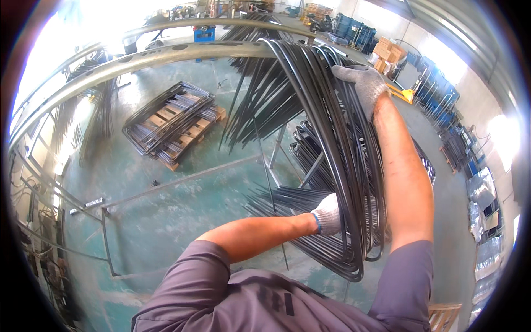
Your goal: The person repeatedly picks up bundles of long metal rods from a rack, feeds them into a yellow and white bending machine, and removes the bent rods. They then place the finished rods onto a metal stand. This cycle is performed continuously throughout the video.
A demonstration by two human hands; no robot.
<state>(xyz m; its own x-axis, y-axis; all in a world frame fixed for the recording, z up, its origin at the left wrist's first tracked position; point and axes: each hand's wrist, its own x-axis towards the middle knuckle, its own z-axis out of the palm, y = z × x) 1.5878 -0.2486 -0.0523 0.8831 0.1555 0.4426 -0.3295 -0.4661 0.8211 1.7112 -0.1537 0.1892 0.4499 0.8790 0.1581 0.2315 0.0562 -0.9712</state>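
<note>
A thick bundle of black bent metal rod frames [318,105] hangs over a long metal rail [182,52] in front of me. My right hand [362,83], in a grey knitted glove, grips the bundle's upper right side near the rail, its fingers closed over the rods. Lower down, my left hand [329,214], in a white glove with a blue cuff edge, reaches into the lower part of the bundle. The rods hide its fingers, so their hold cannot be seen. More dark rods [282,202] fan out behind the left wrist.
Another cluster of hanging rods [265,94] is farther along the rail. On the green floor at left, a wooden pallet [191,135] bears stacked rectangular frames [166,119]. A low metal floor frame [182,181] crosses the middle. Cardboard boxes [389,51] and a yellow pallet jack [406,94] stand at far right.
</note>
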